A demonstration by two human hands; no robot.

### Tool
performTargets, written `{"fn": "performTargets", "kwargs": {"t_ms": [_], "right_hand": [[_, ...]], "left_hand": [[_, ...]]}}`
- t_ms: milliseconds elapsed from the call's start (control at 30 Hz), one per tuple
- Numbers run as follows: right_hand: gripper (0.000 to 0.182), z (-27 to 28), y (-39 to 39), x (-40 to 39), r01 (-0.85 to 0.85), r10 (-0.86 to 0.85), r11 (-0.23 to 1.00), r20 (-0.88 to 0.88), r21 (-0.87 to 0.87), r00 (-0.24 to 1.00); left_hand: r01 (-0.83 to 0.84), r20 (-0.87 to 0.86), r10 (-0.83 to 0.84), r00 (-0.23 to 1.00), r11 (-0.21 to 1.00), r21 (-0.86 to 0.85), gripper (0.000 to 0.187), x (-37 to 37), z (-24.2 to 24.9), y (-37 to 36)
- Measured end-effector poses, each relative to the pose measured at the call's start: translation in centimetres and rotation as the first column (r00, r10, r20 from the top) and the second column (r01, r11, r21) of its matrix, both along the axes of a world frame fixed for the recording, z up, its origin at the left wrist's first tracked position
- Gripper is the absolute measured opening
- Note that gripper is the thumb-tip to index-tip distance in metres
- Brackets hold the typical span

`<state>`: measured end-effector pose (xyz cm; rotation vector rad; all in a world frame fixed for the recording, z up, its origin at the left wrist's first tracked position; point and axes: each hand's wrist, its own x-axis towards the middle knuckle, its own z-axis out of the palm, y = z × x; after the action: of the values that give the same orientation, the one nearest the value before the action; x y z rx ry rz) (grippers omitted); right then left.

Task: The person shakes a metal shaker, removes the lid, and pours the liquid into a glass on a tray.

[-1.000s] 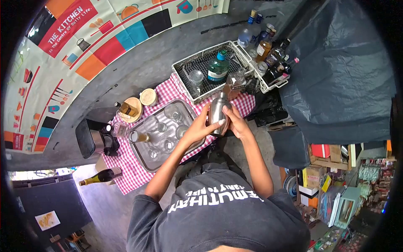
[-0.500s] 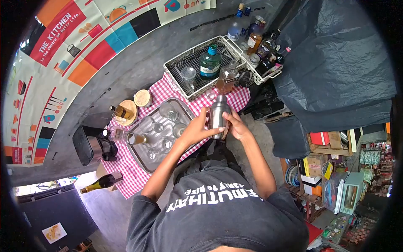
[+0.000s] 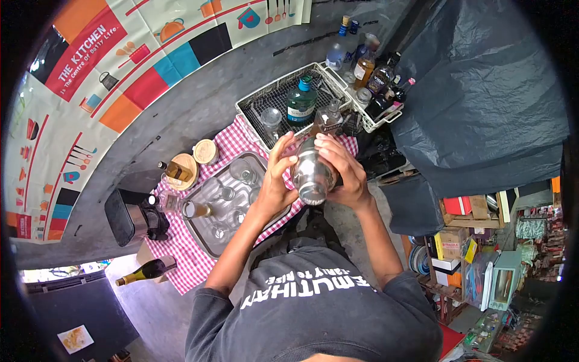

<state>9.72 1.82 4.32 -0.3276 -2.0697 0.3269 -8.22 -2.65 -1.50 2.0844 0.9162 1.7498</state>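
Note:
A shiny metal cocktail shaker is held up in front of my chest, above the near edge of the table. Its wide end is turned towards me and its narrower end is covered by my fingers. My left hand grips it from the left side. Around its right side and top wrap the fingers of my right hand. Behind the shaker stands a clear bottle of brown liquid, partly hidden. A grey tray holding several glasses, one with brownish liquid, lies left of my left hand.
A wire basket holds a green bottle and an upturned glass. Several bottles fill a second rack at right. A checked cloth covers the table; a dark bottle lies near its left edge.
The shaker has tilted, swinging its wide end up towards me, and looks larger. Both hands have risen with it; my right hand has shifted to its far end.

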Motion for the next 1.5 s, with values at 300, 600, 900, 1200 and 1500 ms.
{"fn": "performTargets", "kwargs": {"t_ms": [300, 600, 900, 1200, 1500], "right_hand": [[0.077, -5.9, -0.2, -0.7, -0.135, -0.066, 0.656, -0.234, -0.742, 0.97], [0.053, -13.0, -1.9, 0.3, -0.374, -0.238, -0.214, -0.323, -0.902, 0.916], [0.056, -14.2, -3.1, 0.6, -0.511, -0.348, -0.409, -0.388, -0.756, 0.853], [0.076, -4.4, -1.9, 1.3, 0.068, -0.132, 0.596, -0.014, -0.8, 0.991], [0.082, -1.1, -2.2, 0.3, 0.121, -0.145, 0.951, -0.068, -0.283, 0.987]], "left_hand": [[0.02, 0.009, -0.019, 1.0, 0.943, -0.333, 0.09, -0.6, -0.7, -0.4], [-0.007, -0.057, -0.076, 0.996, 0.541, -0.841, 0.074, -0.4, -2.4, -0.7], [-0.099, -0.2, -0.165, 0.966, 0.48, -0.871, 0.083, -0.5, -2.7, -0.1], [0.194, -0.007, -0.262, 0.965, 0.732, -0.653, 0.093, -0.8, 0.3, -1.3], [0.159, -0.064, -0.163, 0.984, 0.985, -0.073, 0.088, -0.1, -0.3, 0.9]]}}
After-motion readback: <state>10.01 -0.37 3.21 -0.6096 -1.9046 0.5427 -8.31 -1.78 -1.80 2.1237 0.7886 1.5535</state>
